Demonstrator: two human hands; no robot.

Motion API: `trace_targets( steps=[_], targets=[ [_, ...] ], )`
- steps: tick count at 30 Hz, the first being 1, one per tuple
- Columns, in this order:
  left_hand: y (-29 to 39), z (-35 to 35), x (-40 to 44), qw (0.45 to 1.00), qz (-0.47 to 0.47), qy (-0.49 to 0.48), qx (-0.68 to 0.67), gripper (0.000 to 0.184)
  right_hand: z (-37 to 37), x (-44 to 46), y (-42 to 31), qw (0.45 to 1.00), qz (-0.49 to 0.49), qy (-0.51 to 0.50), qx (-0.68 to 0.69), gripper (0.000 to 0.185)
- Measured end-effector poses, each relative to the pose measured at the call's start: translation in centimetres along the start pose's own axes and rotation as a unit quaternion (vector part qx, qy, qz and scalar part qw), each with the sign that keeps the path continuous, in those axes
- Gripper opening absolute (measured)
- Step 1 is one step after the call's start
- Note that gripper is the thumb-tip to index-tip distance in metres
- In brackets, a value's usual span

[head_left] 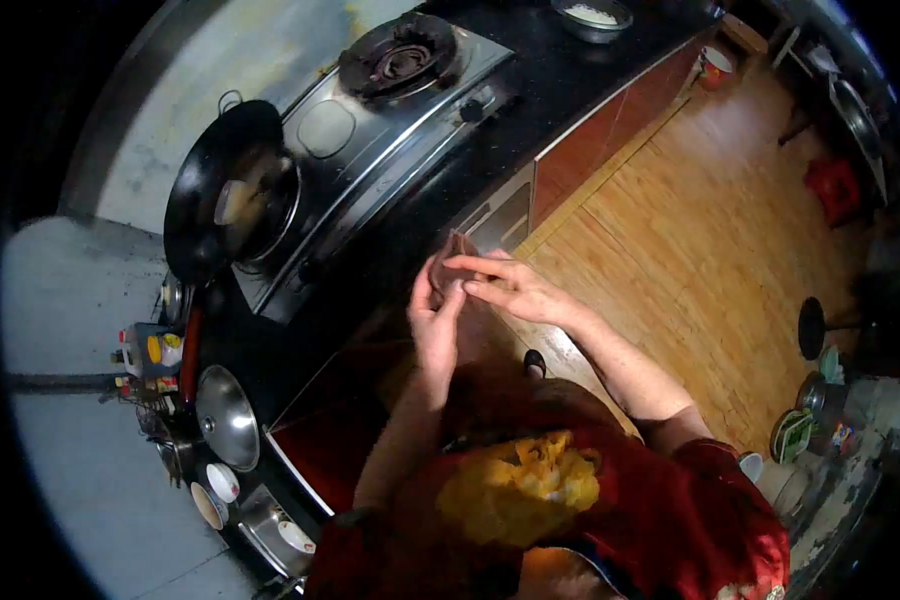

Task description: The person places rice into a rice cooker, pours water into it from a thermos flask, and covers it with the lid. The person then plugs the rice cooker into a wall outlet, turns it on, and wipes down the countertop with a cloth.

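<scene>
In front of my body, my left hand (434, 318) is closed around a thin, pinkish-brown, slightly see-through thing (457, 244), whose kind I cannot make out. It sticks up above the fingers. My right hand (518, 288) comes in from the right, with its fingers laid over the same thing and fingertips pinching it near the left thumb. Part of it is hidden by the fingers. Left of my hands, a black wok (192, 190) with a red-brown handle (191, 345) sits on the gas stove (365, 185); something pale lies inside.
The black counter (340, 325) runs along my left, carrying a metal lid (228, 418), white bowls (222, 482) and bottles (160, 349). A bowl of white food (592, 18) stands at its far end. Wooden flooring (710, 220) stretches right, with a red stool-like thing (832, 190) beyond.
</scene>
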State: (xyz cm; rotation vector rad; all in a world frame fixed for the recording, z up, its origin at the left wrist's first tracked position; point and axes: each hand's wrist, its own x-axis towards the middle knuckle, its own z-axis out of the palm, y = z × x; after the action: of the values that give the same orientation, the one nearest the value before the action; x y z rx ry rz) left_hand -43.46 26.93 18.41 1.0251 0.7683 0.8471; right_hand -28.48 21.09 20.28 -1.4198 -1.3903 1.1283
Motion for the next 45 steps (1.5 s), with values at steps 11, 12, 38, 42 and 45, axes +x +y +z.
trace_targets(
  steps=[11, 12, 38, 42, 45],
  targets=[
    [-1.8, 6.2, 16.2, 0.725, 0.254, -0.094, 0.633, 0.056, -12.4, 3.6, 6.7, 0.983, 0.040, 0.177, 0.003, 0.031],
    [-2.6, 8.2, 18.1, 0.721, 0.256, -0.131, 0.631, 0.057, -13.6, 3.8, 7.2, 0.980, 0.049, 0.191, 0.001, 0.030],
    [-14.4, 30.0, 52.4, 0.644, 0.229, -0.021, 0.729, 0.040, -43.9, -11.0, 29.1, 0.798, 0.398, 0.329, 0.311, 0.041],
    [-12.8, 27.2, 65.1, 0.583, 0.145, 0.055, 0.797, 0.049, -53.4, -8.2, 29.5, 0.834, 0.366, 0.330, 0.249, 0.044],
    [-10.0, 22.5, 75.4, 0.598, -0.036, 0.174, 0.782, 0.060, -58.7, -7.1, 30.7, 0.835, 0.401, 0.334, 0.176, 0.039]
  ],
)
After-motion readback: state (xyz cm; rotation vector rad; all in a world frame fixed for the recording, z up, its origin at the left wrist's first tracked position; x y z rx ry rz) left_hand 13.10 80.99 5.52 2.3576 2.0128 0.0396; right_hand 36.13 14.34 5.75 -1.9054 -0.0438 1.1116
